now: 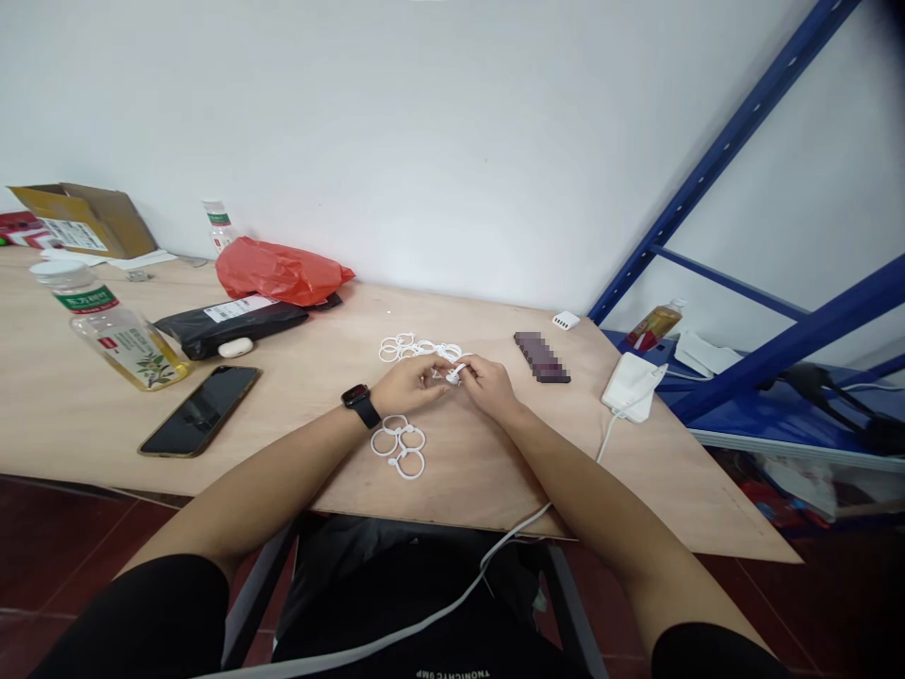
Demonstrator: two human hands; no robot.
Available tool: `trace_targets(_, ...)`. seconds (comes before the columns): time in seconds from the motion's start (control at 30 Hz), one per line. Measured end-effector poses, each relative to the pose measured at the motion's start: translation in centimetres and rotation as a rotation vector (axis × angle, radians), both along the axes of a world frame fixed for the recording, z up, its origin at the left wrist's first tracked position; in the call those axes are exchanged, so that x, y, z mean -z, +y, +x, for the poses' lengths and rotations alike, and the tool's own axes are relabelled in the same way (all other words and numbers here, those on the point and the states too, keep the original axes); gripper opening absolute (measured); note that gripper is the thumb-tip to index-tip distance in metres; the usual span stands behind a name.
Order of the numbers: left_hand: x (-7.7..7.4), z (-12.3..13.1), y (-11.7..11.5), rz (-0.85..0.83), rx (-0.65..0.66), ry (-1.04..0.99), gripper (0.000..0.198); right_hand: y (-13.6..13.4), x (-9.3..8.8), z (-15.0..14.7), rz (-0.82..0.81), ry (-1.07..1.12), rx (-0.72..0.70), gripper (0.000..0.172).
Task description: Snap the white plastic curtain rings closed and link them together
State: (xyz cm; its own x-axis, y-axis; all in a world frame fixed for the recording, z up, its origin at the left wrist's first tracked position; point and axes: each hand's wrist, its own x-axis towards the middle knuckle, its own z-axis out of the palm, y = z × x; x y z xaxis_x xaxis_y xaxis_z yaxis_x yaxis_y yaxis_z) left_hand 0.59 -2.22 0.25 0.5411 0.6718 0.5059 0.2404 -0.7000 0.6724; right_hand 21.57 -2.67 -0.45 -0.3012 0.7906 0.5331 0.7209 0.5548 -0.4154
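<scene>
My left hand [411,385] and my right hand [490,385] meet over the middle of the wooden table [297,424]. Both pinch the same small white plastic ring [454,372] between their fingertips. A black watch [361,405] sits on my left wrist. Behind my hands lies a loose pile of white rings [410,347]. In front of my left wrist lies a smaller cluster of linked white rings [400,445].
A black phone [201,409], a tipped drink bottle [117,330], a black parcel [230,321], a red bag [279,271] and a cardboard box [85,219] lie to the left. A white charger [632,385] with cable and a blue shelf frame [742,311] are to the right.
</scene>
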Motion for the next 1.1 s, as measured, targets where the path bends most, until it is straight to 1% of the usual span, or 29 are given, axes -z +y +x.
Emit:
trace_targets(0.07,-0.1,0.1,-0.2,0.023,-0.008,0.019,0.026,0.0,0.1,0.0,-0.004,0.001,0.010,0.025)
trace_targets(0.17,-0.5,0.2,-0.5,0.025,-0.042,-0.014,0.021,0.0,0.2,-0.2,-0.004,-0.033,0.000,0.029)
trace_targets(0.23,-0.7,0.3,-0.6,0.009,-0.047,-0.047,0.021,-0.1,0.2,-0.3,-0.008,-0.064,-0.018,0.031)
trace_targets(0.33,-0.8,0.4,-0.6,-0.032,-0.046,-0.097,0.019,-0.2,0.0,-0.3,-0.009,-0.116,-0.058,0.030)
trace_targets(0.53,-0.2,0.3,0.1,-0.189,-0.078,-0.172,0.019,-0.6,-0.6,-0.1,0.021,-0.186,-0.113,0.030)
trace_targets(0.73,-0.2,0.3,0.5,-0.363,0.008,-0.273,0.024,-0.9,-0.8,-0.4,0.048,-0.249,-0.126,0.036)
trace_targets(0.83,-0.2,0.4,0.5,-0.421,0.037,-0.292,0.022,-0.9,-0.7,-0.4,0.098,-0.278,-0.108,0.037)
trace_targets(0.97,-0.1,0.4,0.6,-0.412,0.010,-0.283,0.013,-0.9,-0.4,-0.7,0.174,-0.333,-0.110,0.039)
trace_targets(1.1,0.2,0.3,0.9,-0.340,-0.035,-0.228,0.010,-1.0,-0.3,-1.1,0.171,-0.341,-0.143,0.036)
